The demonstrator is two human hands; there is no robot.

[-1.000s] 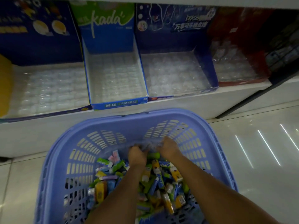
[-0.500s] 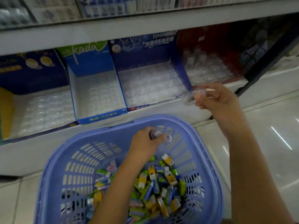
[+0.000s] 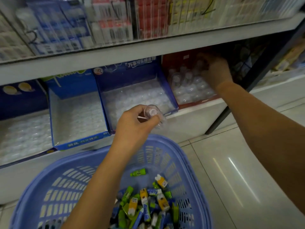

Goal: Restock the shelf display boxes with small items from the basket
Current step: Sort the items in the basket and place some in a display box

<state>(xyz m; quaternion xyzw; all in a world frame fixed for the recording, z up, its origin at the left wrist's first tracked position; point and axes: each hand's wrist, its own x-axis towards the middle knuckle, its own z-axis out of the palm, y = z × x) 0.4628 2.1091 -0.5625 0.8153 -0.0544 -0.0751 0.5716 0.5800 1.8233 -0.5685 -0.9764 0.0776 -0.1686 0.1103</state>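
Note:
A blue plastic basket (image 3: 196, 184) sits low in front of me, with several small colourful carton-shaped items (image 3: 145, 204) heaped in it. My left hand (image 3: 133, 124) hovers above the basket's far rim and pinches a small clear plastic capsule (image 3: 153, 113). My right hand (image 3: 216, 71) reaches into the red display box (image 3: 198, 101) on the lower shelf, over its clear capsules; its fingers are blurred and what they hold is unclear. To the left stand a dark blue display box (image 3: 171, 96) and a lighter blue one (image 3: 77, 142), both lined with clear trays.
A navy box (image 3: 21, 100) stands at far left. The upper shelf board (image 3: 148, 48) overhangs the boxes, with packaged goods above it. A black shelf post (image 3: 231, 106) slants down right of the red box. Pale tiled floor (image 3: 231, 162) lies to the right.
Both hands left the basket. The right hand carried a clear capsule up into the red box; the left rose with another capsule above the basket rim. The view tilted upward.

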